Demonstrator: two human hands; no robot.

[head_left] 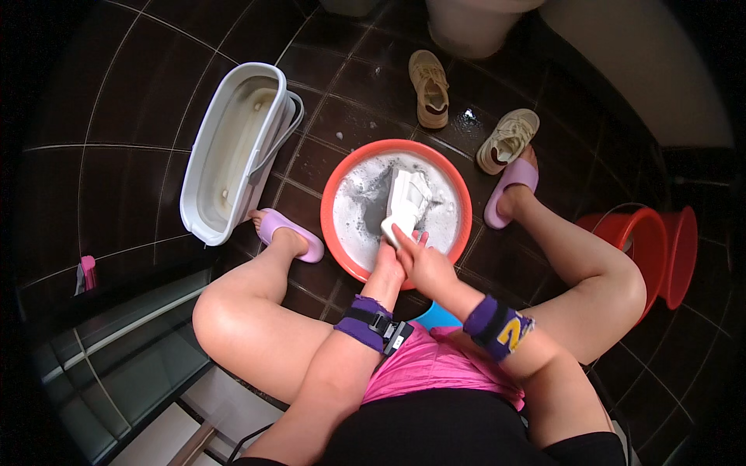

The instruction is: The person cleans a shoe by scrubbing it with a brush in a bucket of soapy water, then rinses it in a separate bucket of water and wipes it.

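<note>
Two hands meet over a red basin, at the near end of a white shoe lying in suds.
The right hand (426, 262) bends its fingers over the shoe's near end; the left hand (391, 262), partly covered by it, meets the same end from the 7 o'clock side. How firmly either grips cannot be told. From the hands, the white shoe (409, 193) lies at 12 o'clock, its long axis from 7 to 1; both hands are about equally near. Around it stands the red basin (466, 213). Farther out, pale shoes (429, 89) sit at 12 and 1, a white bucket (270, 71) at 10, red buckets (682, 256) at 3. Writing: a yellow character marks the right purple wristband (489, 326); no label is legible on the white shoe.
</note>
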